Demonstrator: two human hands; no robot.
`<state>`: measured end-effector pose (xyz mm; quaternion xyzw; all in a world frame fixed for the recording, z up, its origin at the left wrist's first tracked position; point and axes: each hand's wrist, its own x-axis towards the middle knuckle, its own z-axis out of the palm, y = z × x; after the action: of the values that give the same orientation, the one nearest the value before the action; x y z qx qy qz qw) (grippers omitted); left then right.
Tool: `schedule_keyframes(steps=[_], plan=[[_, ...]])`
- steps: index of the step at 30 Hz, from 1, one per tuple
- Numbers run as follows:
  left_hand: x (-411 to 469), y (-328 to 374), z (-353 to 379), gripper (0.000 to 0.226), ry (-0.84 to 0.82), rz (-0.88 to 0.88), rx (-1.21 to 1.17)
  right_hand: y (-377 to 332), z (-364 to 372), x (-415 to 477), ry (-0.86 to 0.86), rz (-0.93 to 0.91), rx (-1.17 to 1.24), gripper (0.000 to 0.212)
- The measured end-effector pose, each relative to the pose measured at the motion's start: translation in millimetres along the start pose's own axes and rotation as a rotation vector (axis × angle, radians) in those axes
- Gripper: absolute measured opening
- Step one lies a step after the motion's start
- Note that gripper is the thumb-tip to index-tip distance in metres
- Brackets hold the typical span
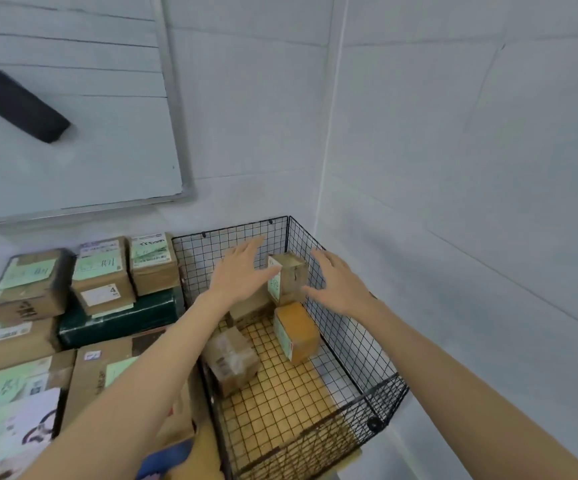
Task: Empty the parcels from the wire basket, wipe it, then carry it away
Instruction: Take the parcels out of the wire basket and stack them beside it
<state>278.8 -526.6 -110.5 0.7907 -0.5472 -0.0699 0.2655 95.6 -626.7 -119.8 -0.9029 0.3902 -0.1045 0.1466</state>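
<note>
By basket (356, 348) corner, left hand (237, 271), right hand (337, 285) flank parcel (292, 282)

We take this for a parcel room: a mailroom corner, or the back of a small office or pickup point. Cardboard parcels (102, 275) stand stacked in layers on the left, nearly all with printed shipping labels (150, 245) and pale green handwritten notes (31, 271) — one white label carries a large 4. A black wire basket (349, 344) pushed into the corner holds more taped boxes (296, 332). Above the stack we see a wall-mounted whiteboard (90, 161) ruled with lines, a black eraser (20, 105) stuck to its face. The walls (471, 133) are plain, pale panels — storage space, functional in look.
</note>
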Motion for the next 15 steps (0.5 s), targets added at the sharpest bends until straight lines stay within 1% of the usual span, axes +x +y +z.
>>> schedule_keyframes(steps=[4,7,10,15], plan=[[32,-22,33,0.077,-0.090,-0.161,-0.051,17,33,47,-0.172,-0.021,-0.041,0.093],[43,-40,61,0.079,-0.160,-0.258,-0.062,29,57,72,-0.295,-0.028,-0.038,0.095],[42,-54,92,0.075,-0.204,-0.317,-0.054,46,82,84,-0.402,-0.011,-0.019,0.097],[34,-70,143,0.080,-0.285,-0.361,-0.029,75,120,93,-0.548,0.074,-0.026,0.111]])
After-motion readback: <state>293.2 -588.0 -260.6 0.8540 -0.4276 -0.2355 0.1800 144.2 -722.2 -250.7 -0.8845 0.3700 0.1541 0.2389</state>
